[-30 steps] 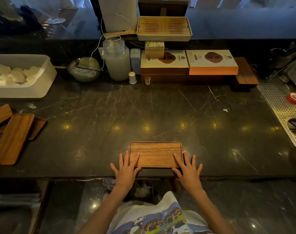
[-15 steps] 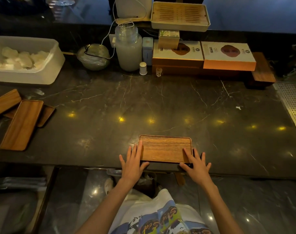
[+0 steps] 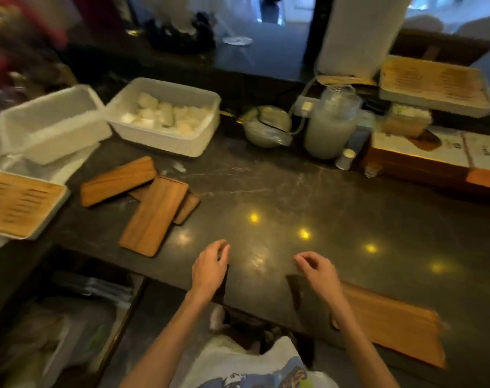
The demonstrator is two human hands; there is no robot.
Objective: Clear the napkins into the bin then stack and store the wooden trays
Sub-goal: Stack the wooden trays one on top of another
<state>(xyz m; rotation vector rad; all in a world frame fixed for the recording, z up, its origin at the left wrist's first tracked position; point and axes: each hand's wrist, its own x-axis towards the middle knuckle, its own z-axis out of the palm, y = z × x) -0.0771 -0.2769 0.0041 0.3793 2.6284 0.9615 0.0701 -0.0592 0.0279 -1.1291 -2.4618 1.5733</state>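
Hovering over the tabletop (image 3: 294,191), left hand (image 3: 208,268) and right hand (image 3: 318,271) curl loosely, gripping nothing. Loose wooden trays (image 3: 154,211) lie at ten o'clock (stiff, light, probably smooth); best pinched along their long edges.

Your view is dim and warm, smeared by motion blur worst at the left and right edges. Small yellow lamp glints dot the glossy desk (image 3: 308,197), and cool blue light enters along the top.
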